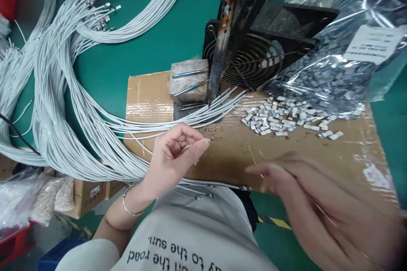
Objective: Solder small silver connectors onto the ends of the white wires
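There are one black round-grilled fan (251, 61), one soldering iron (219, 51), one plastic-wrapped block (187, 87), two slim blue metal rods (190, 73), dozens of loose silvery rectangular connectors (281, 134) and uncountably many thin white cables (127, 127).

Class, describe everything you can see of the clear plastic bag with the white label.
The bag is clear, glossy and crinkled, with a white label whose print is too small to read. Inside are many small grey, metallic-looking pieces. It lies partly on the cardboard, beside the black fan, with similar loose pieces near its edge. Nobody is touching it.
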A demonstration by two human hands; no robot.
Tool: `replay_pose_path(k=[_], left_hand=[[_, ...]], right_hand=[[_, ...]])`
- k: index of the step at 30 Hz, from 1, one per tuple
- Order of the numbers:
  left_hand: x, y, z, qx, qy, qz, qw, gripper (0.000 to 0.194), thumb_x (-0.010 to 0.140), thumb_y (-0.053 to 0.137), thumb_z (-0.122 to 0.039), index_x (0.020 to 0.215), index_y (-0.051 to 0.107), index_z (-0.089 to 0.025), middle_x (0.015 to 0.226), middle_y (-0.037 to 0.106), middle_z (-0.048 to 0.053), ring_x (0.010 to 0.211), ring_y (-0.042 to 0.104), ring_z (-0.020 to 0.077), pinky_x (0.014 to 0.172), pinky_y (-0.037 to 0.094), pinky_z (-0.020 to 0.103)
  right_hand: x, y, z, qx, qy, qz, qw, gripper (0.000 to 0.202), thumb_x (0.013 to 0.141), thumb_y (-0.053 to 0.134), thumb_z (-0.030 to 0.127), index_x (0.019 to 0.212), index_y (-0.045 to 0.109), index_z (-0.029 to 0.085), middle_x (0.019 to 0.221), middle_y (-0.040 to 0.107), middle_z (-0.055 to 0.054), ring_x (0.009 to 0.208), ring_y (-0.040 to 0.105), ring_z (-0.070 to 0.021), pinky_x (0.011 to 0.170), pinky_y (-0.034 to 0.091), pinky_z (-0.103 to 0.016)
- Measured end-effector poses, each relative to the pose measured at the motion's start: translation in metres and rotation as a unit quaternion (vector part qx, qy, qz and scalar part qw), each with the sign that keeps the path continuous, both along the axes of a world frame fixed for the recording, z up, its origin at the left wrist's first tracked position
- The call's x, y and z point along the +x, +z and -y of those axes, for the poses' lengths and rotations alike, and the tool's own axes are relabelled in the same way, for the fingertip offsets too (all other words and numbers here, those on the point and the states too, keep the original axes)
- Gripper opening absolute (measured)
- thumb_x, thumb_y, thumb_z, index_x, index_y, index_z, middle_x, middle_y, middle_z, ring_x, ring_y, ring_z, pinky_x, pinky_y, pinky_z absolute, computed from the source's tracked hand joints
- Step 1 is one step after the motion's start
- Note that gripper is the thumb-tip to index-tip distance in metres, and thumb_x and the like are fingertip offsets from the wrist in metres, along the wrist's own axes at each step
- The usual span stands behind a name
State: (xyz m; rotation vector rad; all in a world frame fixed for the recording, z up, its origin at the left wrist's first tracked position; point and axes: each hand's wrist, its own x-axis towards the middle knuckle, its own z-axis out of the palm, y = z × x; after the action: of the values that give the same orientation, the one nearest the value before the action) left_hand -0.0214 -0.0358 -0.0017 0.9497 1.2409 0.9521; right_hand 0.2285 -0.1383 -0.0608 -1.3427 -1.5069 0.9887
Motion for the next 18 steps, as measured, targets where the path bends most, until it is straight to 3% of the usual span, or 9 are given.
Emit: replay_pose_path(k=[3,5,9,18], left_hand=[[0.002,0.004,0.002,0.035,0.005,-0.021,0.999,0.014,0.095,0.082,-0.026,0.086,0.072,-0.021,0.068,0.065,-0.002,0.056,0.054,0.01,0.05,0.042,0.022],[0.003,0.004,0.004,0.063,0.004,-0.031,0.998,0.013,0.096,0.079,-0.02,0.086,0.071,-0.021,0.068,0.065,-0.003,0.056,0.053,0.0094,0.049,0.043,0.021],[0.007,0.003,0.005,0.098,0.005,-0.045,0.994,0.013,0.097,0.077,-0.015,0.086,0.071,-0.019,0.069,0.064,-0.003,0.057,0.054,0.0082,0.05,0.044,0.017],[0.015,0.001,0.007,0.163,0.022,-0.097,0.982,0.014,0.093,0.077,-0.011,0.082,0.072,-0.018,0.067,0.066,-0.003,0.056,0.056,0.0072,0.051,0.046,0.014]], right_hand=[[-0.043,0.031,-0.061,0.03,-0.032,-0.021,0.999,0.028,0.104,0.07,0.013,0.114,0.086,0.033,0.088,0.074,-0.003,0.068,0.065,-0.0153,0.06,0.054,-0.028],[-0.062,0.042,-0.08,0.032,-0.048,-0.039,0.998,0.027,0.103,0.072,0.013,0.112,0.087,0.034,0.083,0.072,0.001,0.063,0.062,-0.0119,0.058,0.052,-0.025],[-0.074,0.047,-0.084,0.016,-0.041,-0.094,0.995,0.025,0.1,0.074,0.013,0.108,0.088,0.032,0.079,0.071,0.001,0.063,0.061,-0.0112,0.053,0.048,-0.023],[-0.071,0.049,-0.089,-0.038,-0.047,-0.168,0.984,0.023,0.092,0.081,0.013,0.092,0.09,0.034,0.069,0.068,0.004,0.061,0.06,-0.0101,0.051,0.045,-0.02]])
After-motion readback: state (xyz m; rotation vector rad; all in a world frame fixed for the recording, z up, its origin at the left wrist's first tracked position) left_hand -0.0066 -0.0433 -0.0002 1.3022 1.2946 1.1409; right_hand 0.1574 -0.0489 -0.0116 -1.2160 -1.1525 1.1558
